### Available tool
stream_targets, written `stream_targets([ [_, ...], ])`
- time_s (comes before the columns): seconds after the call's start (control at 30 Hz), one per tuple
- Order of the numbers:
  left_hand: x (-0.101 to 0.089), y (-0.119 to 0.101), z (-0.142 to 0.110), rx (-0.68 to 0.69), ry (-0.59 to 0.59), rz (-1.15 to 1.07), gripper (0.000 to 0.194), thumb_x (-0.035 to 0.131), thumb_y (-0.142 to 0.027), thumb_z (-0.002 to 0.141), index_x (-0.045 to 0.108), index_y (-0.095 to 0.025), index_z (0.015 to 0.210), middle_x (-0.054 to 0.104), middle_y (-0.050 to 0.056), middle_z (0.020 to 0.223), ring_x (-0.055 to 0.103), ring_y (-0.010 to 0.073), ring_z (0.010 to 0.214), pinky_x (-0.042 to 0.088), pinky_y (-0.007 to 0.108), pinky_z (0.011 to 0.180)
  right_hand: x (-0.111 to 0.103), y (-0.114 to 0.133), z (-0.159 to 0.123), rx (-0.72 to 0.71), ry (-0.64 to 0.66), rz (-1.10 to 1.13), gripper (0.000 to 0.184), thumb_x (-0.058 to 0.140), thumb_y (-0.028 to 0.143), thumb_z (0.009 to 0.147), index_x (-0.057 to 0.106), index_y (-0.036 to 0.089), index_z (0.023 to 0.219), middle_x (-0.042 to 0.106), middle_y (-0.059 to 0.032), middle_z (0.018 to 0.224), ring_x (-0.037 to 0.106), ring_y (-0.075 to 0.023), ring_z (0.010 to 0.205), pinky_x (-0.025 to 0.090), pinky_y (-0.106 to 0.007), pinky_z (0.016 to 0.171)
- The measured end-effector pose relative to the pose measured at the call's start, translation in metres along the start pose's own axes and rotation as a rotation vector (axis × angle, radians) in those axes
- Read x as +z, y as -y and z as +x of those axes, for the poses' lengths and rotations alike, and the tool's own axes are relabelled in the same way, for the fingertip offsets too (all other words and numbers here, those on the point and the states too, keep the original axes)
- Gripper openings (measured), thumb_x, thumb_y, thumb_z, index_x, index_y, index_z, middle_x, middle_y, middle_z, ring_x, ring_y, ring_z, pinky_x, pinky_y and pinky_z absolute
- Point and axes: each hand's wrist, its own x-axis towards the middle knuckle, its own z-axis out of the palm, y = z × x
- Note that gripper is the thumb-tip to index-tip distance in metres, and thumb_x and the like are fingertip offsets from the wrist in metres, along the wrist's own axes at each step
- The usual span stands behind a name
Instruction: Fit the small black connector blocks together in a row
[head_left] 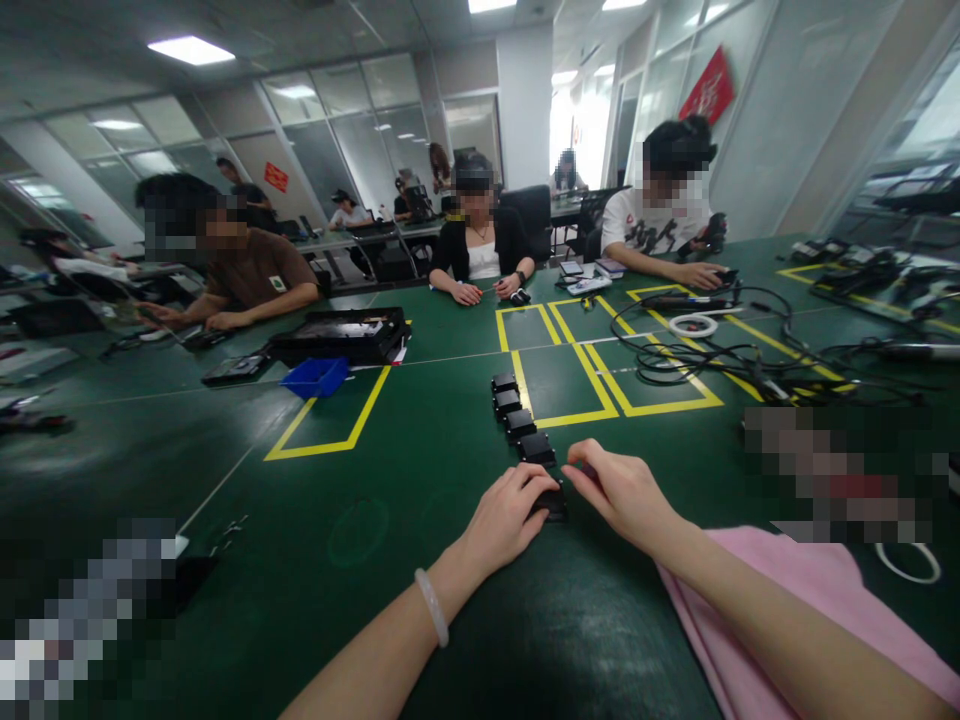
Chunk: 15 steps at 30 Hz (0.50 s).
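middle of frame: four black boxes [519, 422] in a row, look done | just below: left hand [508, 510] curled on a fifth box [556, 506], not let go | right hand [621, 490] near, fingers half bent, can't tell if holding anything

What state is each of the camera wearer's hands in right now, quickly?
Left hand: closed on the nearest black block.
Right hand: curled beside that block; whether it holds anything cannot be told.
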Motion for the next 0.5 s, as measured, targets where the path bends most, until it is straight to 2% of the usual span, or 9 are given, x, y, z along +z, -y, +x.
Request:
stream_targets([
  [0.5,-0.0016,0.0007,0.0,-0.021,0.006,-0.017,0.039,0.056,-0.008,0.082,0.049,-0.025,0.116,0.048,0.004,0.12,0.049,0.0202,0.109,0.044,0.036,0.095,-0.0002,0.0004,0.0006,-0.019,0.012,-0.012,0.012,0.043,0.031,0.095,0.048,0.02,0.093,0.06,0.0016,0.07,0.059,-0.0128,0.059,0.038,-0.022,0.057],
])
